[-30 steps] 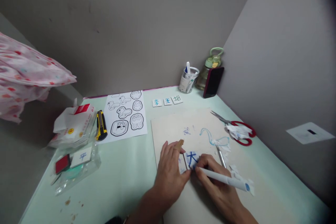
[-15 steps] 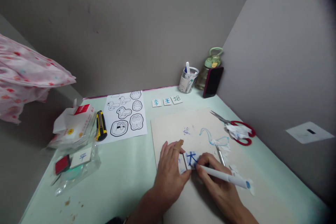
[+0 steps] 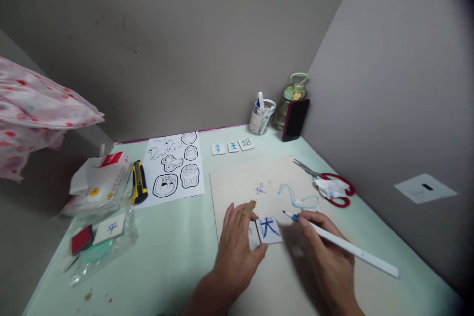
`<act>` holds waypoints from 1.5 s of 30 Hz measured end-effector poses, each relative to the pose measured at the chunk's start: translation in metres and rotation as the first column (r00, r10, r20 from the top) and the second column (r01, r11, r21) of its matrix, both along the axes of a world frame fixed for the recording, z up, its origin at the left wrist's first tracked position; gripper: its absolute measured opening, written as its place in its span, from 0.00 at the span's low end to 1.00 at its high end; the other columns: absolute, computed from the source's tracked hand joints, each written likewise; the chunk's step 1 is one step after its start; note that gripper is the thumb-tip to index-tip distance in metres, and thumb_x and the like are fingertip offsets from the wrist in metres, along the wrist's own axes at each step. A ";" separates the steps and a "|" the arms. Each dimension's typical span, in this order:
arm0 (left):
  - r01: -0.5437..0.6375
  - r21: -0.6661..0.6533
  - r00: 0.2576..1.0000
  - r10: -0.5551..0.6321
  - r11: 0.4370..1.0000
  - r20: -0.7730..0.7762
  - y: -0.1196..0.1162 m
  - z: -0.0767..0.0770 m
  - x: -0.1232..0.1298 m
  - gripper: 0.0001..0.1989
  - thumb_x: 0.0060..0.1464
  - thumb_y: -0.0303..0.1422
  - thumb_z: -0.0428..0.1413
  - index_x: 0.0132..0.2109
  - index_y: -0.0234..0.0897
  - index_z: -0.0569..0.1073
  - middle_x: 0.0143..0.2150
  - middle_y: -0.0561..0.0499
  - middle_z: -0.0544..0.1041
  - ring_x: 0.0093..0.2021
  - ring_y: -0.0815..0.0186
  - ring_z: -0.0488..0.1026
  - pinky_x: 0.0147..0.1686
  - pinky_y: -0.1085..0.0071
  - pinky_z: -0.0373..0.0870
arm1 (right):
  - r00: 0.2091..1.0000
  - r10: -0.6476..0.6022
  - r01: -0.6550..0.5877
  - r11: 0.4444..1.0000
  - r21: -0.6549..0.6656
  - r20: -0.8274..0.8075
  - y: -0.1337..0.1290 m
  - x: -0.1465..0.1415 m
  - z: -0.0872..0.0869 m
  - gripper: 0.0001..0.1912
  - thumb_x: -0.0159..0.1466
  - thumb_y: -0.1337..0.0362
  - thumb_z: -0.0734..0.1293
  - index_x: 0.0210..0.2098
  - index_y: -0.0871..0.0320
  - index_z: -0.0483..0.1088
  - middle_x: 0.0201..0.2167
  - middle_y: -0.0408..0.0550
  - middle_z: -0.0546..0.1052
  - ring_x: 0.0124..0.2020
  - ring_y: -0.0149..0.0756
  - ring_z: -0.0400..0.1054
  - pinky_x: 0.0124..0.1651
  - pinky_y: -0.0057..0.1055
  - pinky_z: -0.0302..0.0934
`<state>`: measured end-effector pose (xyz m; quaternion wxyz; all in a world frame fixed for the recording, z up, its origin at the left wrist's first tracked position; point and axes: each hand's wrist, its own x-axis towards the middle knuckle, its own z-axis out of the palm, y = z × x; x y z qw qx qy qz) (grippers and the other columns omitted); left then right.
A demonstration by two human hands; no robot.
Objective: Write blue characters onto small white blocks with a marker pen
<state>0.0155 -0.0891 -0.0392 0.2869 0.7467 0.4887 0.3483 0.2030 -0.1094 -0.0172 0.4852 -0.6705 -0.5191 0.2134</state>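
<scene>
My left hand [image 3: 237,252] covered the left part of the small tile [image 3: 254,235] beside the tile with the blue character [image 3: 269,229]; couldn't tell what was on it. Both forearms ran off the bottom edge. Crumpled paper [image 3: 331,188] hid part of the red scissors [image 3: 333,187]. Water bottle [image 3: 291,103] was half blocked by the phone [image 3: 295,119]. Print on the box [image 3: 99,182] was too small to read. Pink cloth [image 3: 33,108] was cut off at left.

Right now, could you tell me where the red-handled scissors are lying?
In the head view, the red-handled scissors lie on the right side of the table, off the right edge of the beige board, beyond the right hand with crumpled paper on them.
</scene>
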 end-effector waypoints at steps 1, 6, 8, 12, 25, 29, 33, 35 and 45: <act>0.002 -0.001 1.000 -0.002 1.000 0.001 0.000 0.000 0.000 0.39 0.46 0.19 0.59 0.64 0.37 0.57 0.49 0.48 0.73 0.56 0.56 0.70 0.70 0.38 0.47 | 1.000 -0.003 0.003 1.000 -0.003 0.003 0.000 0.000 0.000 0.10 0.68 0.54 0.66 0.39 0.53 0.72 0.38 0.47 0.78 0.41 0.43 0.72 0.42 0.36 0.65; 0.001 0.005 1.000 -0.001 1.000 0.005 0.000 -0.001 -0.001 0.40 0.46 0.20 0.60 0.65 0.38 0.57 0.50 0.47 0.73 0.57 0.55 0.70 0.69 0.36 0.47 | 0.996 0.090 -0.089 0.996 -0.032 0.028 -0.002 -0.008 0.001 0.11 0.70 0.54 0.63 0.38 0.53 0.71 0.31 0.45 0.77 0.32 0.39 0.71 0.34 0.33 0.65; 0.001 0.004 1.000 -0.001 1.000 0.004 -0.001 -0.001 -0.001 0.40 0.46 0.20 0.60 0.65 0.38 0.57 0.50 0.47 0.73 0.58 0.55 0.70 0.70 0.37 0.47 | 0.988 0.151 -0.149 0.988 -0.037 0.043 -0.003 -0.013 -0.001 0.11 0.69 0.55 0.64 0.35 0.53 0.70 0.26 0.43 0.74 0.27 0.37 0.68 0.29 0.31 0.63; 0.005 0.006 1.000 -0.005 1.000 0.005 -0.001 -0.002 -0.001 0.40 0.47 0.20 0.59 0.66 0.39 0.56 0.50 0.48 0.73 0.59 0.56 0.69 0.70 0.37 0.47 | 0.965 0.251 -0.250 0.968 -0.021 0.083 -0.003 -0.019 -0.002 0.10 0.67 0.57 0.65 0.31 0.54 0.70 0.27 0.44 0.74 0.28 0.37 0.69 0.31 0.32 0.63; -0.004 0.034 1.000 0.004 0.999 0.006 0.000 -0.006 0.000 0.39 0.49 0.21 0.60 0.66 0.40 0.55 0.50 0.48 0.73 0.57 0.57 0.70 0.70 0.39 0.48 | 0.924 0.354 -0.355 0.935 -0.017 0.143 0.000 -0.022 -0.004 0.08 0.69 0.60 0.64 0.33 0.53 0.71 0.28 0.43 0.75 0.29 0.36 0.70 0.33 0.31 0.63; -0.008 0.033 1.000 0.008 0.999 0.003 0.000 -0.004 0.000 0.40 0.48 0.20 0.60 0.66 0.39 0.56 0.50 0.49 0.73 0.57 0.57 0.70 0.70 0.39 0.48 | 0.936 0.320 -0.320 0.947 -0.021 0.150 0.001 -0.023 -0.004 0.10 0.69 0.59 0.64 0.32 0.53 0.70 0.27 0.43 0.74 0.28 0.37 0.69 0.32 0.31 0.62; -0.003 0.017 1.000 0.003 1.000 -0.001 0.000 -0.003 -0.001 0.40 0.47 0.20 0.60 0.66 0.39 0.56 0.50 0.49 0.73 0.57 0.56 0.69 0.70 0.38 0.47 | 0.951 0.267 -0.267 0.963 -0.018 0.155 0.002 -0.023 -0.003 0.12 0.69 0.58 0.64 0.30 0.54 0.68 0.23 0.42 0.72 0.26 0.36 0.67 0.28 0.31 0.59; 0.003 0.013 1.000 -0.003 1.000 -0.001 0.000 -0.003 -0.001 0.41 0.46 0.20 0.60 0.65 0.39 0.56 0.50 0.48 0.73 0.57 0.56 0.69 0.70 0.38 0.47 | 0.958 0.241 -0.241 0.970 -0.018 0.155 0.002 -0.022 -0.003 0.12 0.68 0.57 0.64 0.29 0.54 0.68 0.22 0.41 0.70 0.24 0.35 0.65 0.26 0.30 0.57; 0.001 0.013 1.000 -0.001 1.000 0.001 0.000 -0.002 -0.001 0.40 0.45 0.19 0.59 0.65 0.38 0.56 0.50 0.48 0.73 0.57 0.55 0.69 0.69 0.37 0.48 | 0.977 0.174 -0.173 0.985 -0.018 0.120 0.002 -0.017 -0.003 0.14 0.69 0.57 0.63 0.28 0.54 0.66 0.21 0.39 0.68 0.22 0.32 0.63 0.26 0.28 0.57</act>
